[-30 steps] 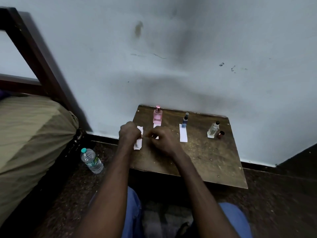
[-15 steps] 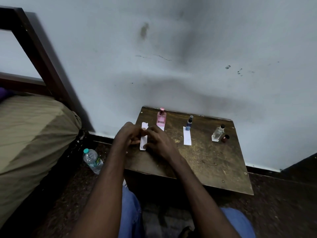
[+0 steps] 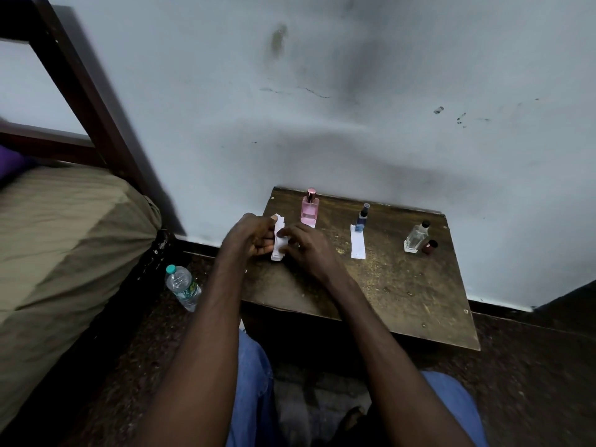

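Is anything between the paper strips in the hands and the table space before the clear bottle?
Nothing upright does. Only a flat strip lies between, in front of the blue bottle; the paper strips could pass over it.

- left hand (image 3: 250, 235): fingers curled, palm turned inward; grips a stack of paper strips (image 3: 280, 244) at its left edge, thumb up near the top end
- right hand (image 3: 308, 251): back facing up, fingers bent; pinches the same stack from the right, index tip across its face; thumb hidden
- hands just beside each other, fingertips nearly meeting
- left forearm (image 3: 209, 333) and right forearm (image 3: 371, 333): bare; run up from the bottom edge and converge at the wrists
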